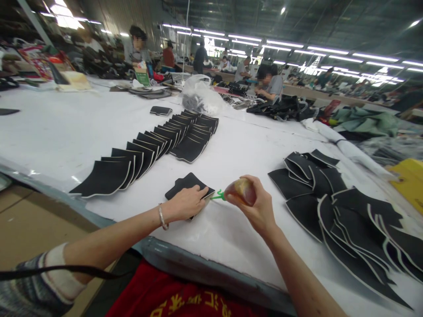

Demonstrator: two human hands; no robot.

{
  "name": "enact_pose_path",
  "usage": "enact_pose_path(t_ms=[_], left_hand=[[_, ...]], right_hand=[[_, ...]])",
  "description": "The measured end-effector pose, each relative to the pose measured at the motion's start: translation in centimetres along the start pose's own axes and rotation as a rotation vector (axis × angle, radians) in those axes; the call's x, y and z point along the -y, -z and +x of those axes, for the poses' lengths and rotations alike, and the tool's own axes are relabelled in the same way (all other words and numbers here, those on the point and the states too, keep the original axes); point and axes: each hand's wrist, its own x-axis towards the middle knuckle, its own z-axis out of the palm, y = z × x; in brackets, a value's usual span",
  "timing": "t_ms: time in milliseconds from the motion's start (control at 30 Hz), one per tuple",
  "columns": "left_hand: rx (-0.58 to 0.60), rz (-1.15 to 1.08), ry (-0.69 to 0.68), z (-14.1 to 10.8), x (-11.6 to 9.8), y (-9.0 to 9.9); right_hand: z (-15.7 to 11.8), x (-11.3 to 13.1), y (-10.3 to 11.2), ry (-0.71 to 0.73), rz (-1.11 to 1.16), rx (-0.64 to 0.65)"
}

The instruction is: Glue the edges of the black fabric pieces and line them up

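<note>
My left hand [187, 202] lies over a black sheet piece [190, 180] with a pale cut edge, its fingers stretched out and pressing on the piece near its right side. In my right hand [261, 207] is a squeeze bottle [241, 192] of amber liquid, tilted sideways. Its thin green nozzle [217, 196] points left, with the tip close to the right edge of the piece. Whether the tip touches that edge I cannot tell.
Overlapping rows of black pieces [142, 152] run across the white table [231, 149] ahead and to the left. Loosely heaped black pieces [357, 229] lie on the right. Farther back are a clear plastic bag [203, 94] and a co-worker [269, 83] seated beside dark goods.
</note>
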Motion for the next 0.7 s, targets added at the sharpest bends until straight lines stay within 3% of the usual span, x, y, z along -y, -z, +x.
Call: enact_pose_path(t_ms=[233, 467, 600, 700], left_hand=[[0.053, -0.032, -0.026, -0.5, -0.2, 1.1], [0.057, -0.027, -0.011, -0.4, 0.5, 0.6], [0.052, -0.027, -0.014, -0.5, 0.7, 0.6], [0.062, -0.016, -0.02, -0.6, 0.7, 0.6]], right_hand=[[0.3, -0.8, -0.2, -0.124, 0.134, -0.107], [-0.7, -0.4, -0.5, -0.182, 0.234, -0.017], [-0.6, -0.6, -0.4, -0.175, 0.21, -0.093], [-1.0, -0.5, -0.7, -0.179, 0.211, -0.068]])
